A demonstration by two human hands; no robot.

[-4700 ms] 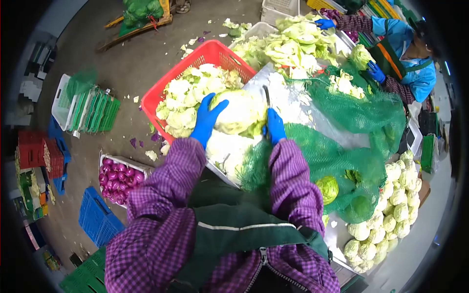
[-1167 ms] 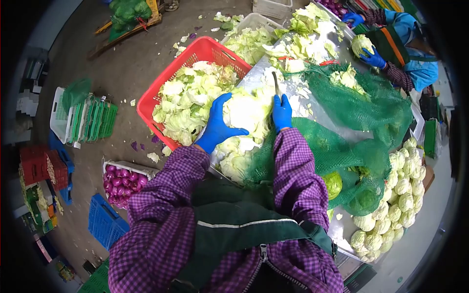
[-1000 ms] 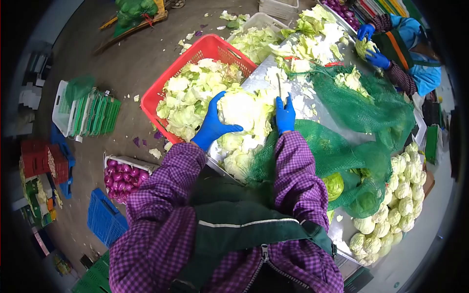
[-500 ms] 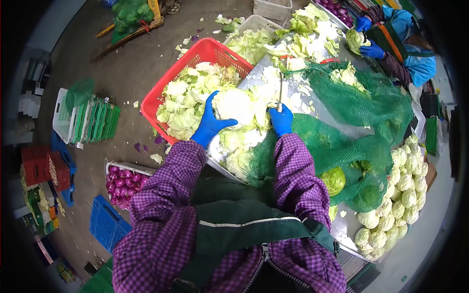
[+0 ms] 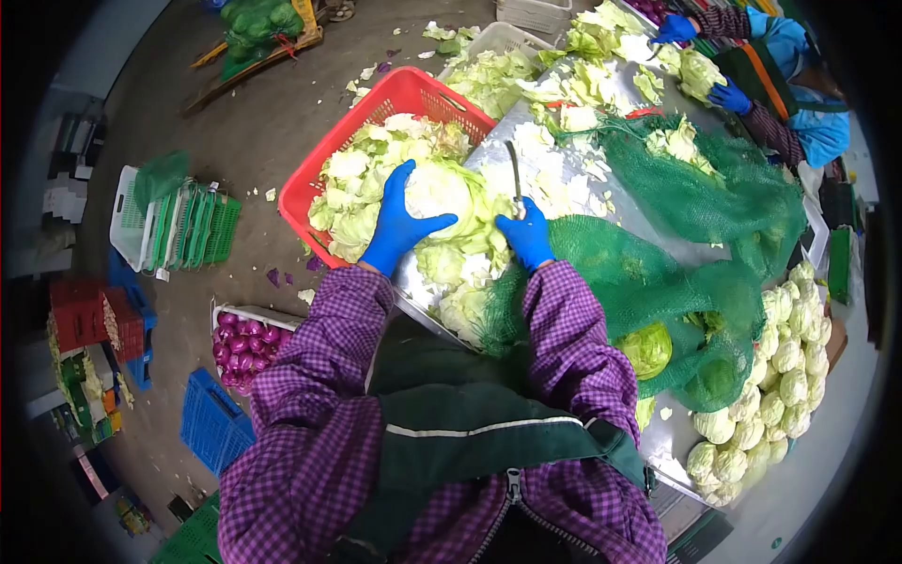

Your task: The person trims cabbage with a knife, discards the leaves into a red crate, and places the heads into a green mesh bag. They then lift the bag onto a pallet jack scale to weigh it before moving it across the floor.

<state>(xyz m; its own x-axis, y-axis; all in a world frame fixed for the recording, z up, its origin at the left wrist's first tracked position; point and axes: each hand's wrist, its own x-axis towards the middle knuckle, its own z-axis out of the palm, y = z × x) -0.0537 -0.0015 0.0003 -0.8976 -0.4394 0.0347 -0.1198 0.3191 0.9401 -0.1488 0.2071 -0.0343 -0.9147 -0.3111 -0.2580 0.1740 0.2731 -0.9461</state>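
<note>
My left hand [image 5: 402,226], in a blue glove, is wrapped round the near left side of a pale cabbage [image 5: 437,193], thumb spread from fingers. The cabbage is over the table's edge beside the red crate [image 5: 299,193]. In my right hand [image 5: 526,235], also gloved in blue, is a knife [image 5: 514,169], its blade pointing away from me. That hand's fingertips are right at the cabbage's right side. Loose pale leaves [image 5: 465,310] lie below the cabbage. Trimmed leaves fill much of the crate.
Green netting [image 5: 611,254] spreads over the metal table [image 5: 648,221] on the right. Trimmed cabbages [image 5: 775,362] are piled at the far right. A co-worker's gloved hand [image 5: 730,96] holds another cabbage [image 5: 700,75]. Red onions [image 5: 246,348] fill a crate on the floor.
My right hand and the knife have moved left, closer to the cabbage, which appears turned in my left hand. One of the co-worker's hands has come away from their cabbage.
</note>
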